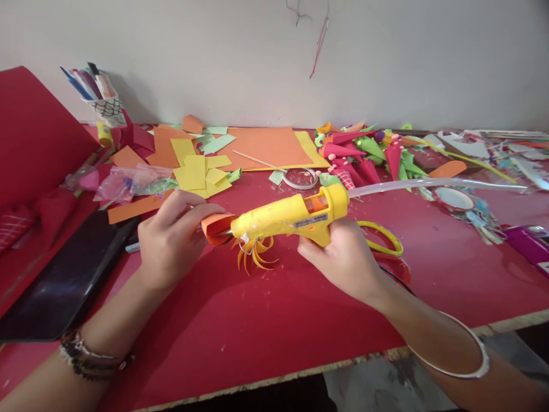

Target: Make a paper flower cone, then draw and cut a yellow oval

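Note:
My left hand [171, 240] is closed on a rolled orange paper piece [215, 228], whose open end faces right. In my right hand [347, 260] is a yellow glue gun [287, 217], gripped by its handle, with a long clear glue stick [429, 183] coming out of its back. The gun's nozzle points left and its tip sits inside the mouth of the orange paper. Just below the nozzle, a yellow-orange piece with curled strips [257, 254] shows over the red table [257, 337].
Yellow paper pieces [195, 171], orange sheets [266, 143] and small coloured cones [360, 154] lie along the wall. A black tablet-like object [64, 280] is at left, a pen cup [107, 109] behind. Tape rings [300, 178] and a purple object [529, 246] lie further right.

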`<state>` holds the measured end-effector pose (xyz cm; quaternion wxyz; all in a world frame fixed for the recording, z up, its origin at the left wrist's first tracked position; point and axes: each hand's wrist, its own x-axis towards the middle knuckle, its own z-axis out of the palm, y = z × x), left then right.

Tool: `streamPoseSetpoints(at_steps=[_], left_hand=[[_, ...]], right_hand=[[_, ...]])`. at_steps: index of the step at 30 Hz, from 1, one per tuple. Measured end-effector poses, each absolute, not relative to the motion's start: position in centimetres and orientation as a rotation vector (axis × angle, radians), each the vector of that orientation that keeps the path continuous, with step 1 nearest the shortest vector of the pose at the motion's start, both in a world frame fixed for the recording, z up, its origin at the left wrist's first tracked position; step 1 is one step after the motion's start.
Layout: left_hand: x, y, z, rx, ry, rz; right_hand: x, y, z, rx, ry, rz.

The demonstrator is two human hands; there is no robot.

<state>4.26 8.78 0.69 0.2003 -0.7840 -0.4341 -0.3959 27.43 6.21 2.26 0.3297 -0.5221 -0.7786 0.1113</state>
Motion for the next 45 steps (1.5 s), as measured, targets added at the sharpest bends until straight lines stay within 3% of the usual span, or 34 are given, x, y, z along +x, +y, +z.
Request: streamPoseSetpoints(at_steps=[29,45], left_hand=[[3.66,8.57,1.18,-2.128,-1.304,-0.746],[3.77,8.50,1.22,-2.154,-1.216,-0.683]], right_hand=[[28.04,6.94,2.06,-1.423,-2.064,-0.054],[27.56,6.49,2.12,-1.393,-2.055,0.233]])
